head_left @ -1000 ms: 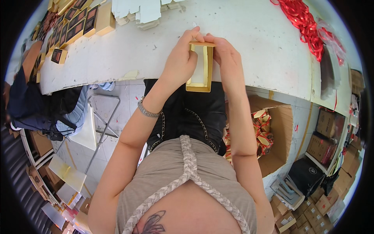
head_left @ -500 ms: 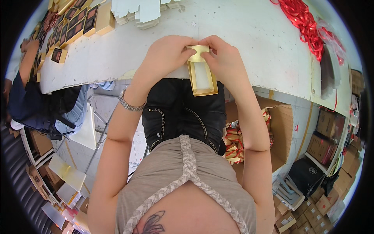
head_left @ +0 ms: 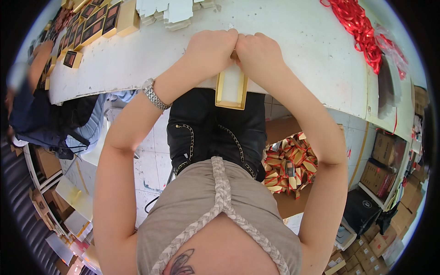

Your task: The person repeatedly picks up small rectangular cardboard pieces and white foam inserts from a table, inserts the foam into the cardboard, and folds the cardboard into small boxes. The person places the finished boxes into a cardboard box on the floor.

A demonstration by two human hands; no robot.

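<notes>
A small gold box (head_left: 231,104) with a white inner panel lies over the near edge of the white table, its near end jutting out above my lap. My left hand (head_left: 211,51) and my right hand (head_left: 259,54) meet at the box's far end. Both have their fingers curled in tightly, pinching that end from either side. Their knuckles almost touch, and they cover the far flap, of which only a brownish sliver shows between them.
Gold boxes with dark window fronts (head_left: 93,31) stand in rows at the far left, near another person's arm (head_left: 40,59). White cartons (head_left: 176,13) are piled at the back. Red ribbons (head_left: 350,27) lie far right. Below the table, a cardboard box holds ribboned gold packs (head_left: 291,162).
Both hands have curled over the box's far end and turned inward, hiding the flap that showed before. The box has shifted slightly left and away, and my elbows have spread outward.
</notes>
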